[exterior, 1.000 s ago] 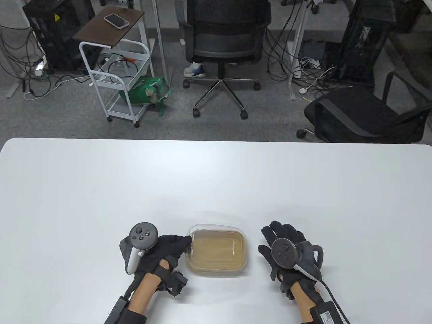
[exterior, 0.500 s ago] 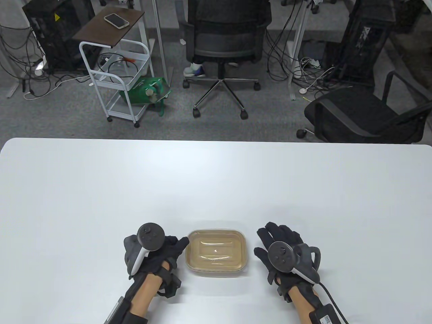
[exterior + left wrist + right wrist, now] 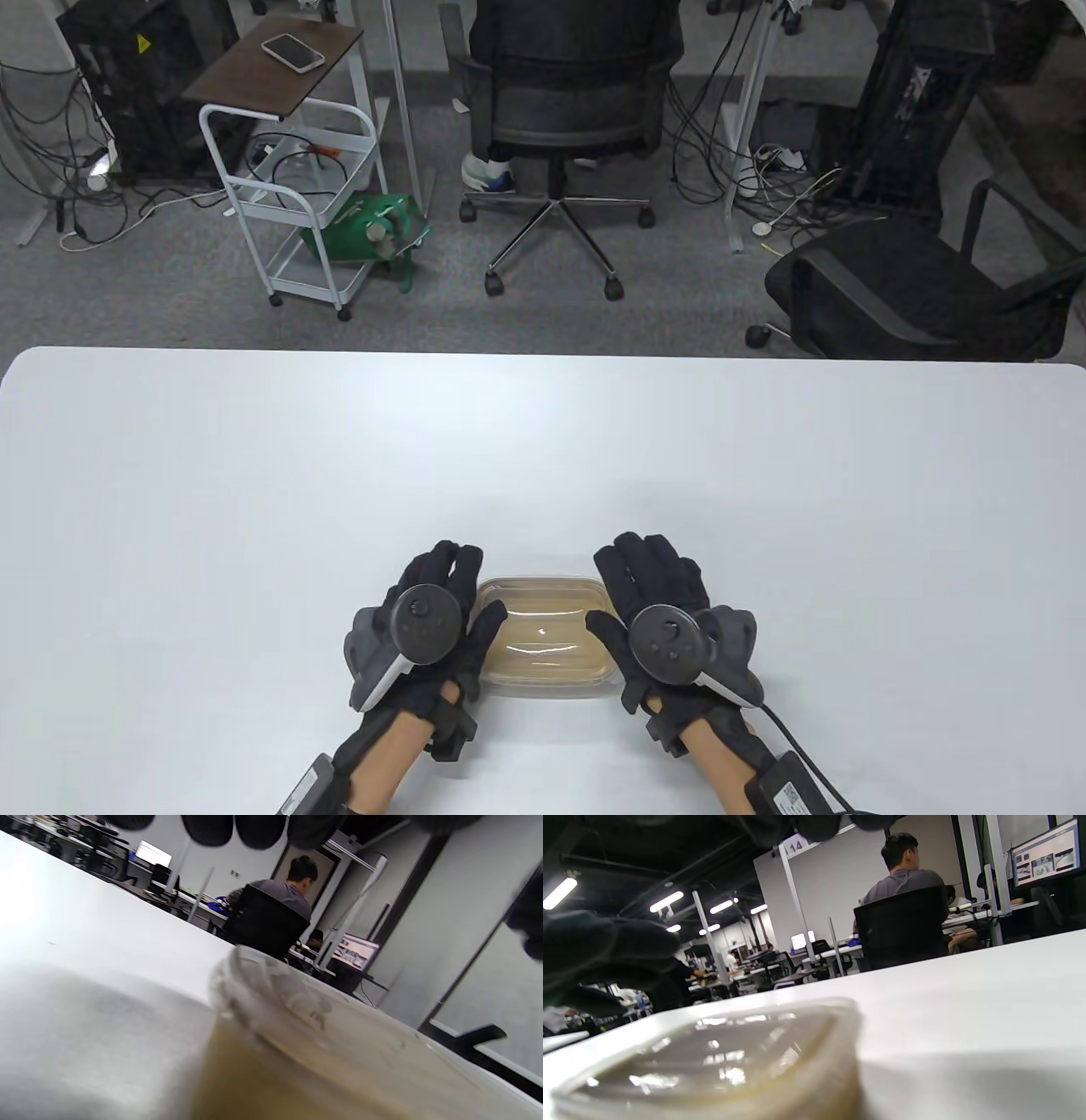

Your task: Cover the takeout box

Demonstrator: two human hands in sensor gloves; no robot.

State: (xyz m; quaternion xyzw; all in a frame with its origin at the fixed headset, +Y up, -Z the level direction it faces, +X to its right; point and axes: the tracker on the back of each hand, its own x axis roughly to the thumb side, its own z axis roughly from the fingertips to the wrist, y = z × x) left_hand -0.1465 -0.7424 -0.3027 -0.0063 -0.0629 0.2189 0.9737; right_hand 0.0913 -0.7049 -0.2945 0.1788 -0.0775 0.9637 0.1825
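The tan takeout box (image 3: pixel 547 638) stands near the table's front edge with a clear lid (image 3: pixel 543 594) lying flat on it. My left hand (image 3: pixel 472 586) lies over the box's left end, fingers spread, thumb across the lid's left edge. My right hand (image 3: pixel 622 586) lies over the right end in the same way. Neither hand grips anything. Whether the palms touch the lid is hidden. The left wrist view shows the lidded box (image 3: pixel 322 1052) close below my fingertips (image 3: pixel 258 827). The right wrist view shows the box (image 3: pixel 721 1060) below my thumb (image 3: pixel 598 950).
The white table (image 3: pixel 543 441) stretches wide behind and beside the box. Beyond its far edge stand office chairs (image 3: pixel 564 102), a small white cart (image 3: pixel 288 170) and cables on the floor.
The lid has settled flat on the box. My left hand let go of its left edge. Both hands moved inward and forward from the table beside the box to over its two ends.
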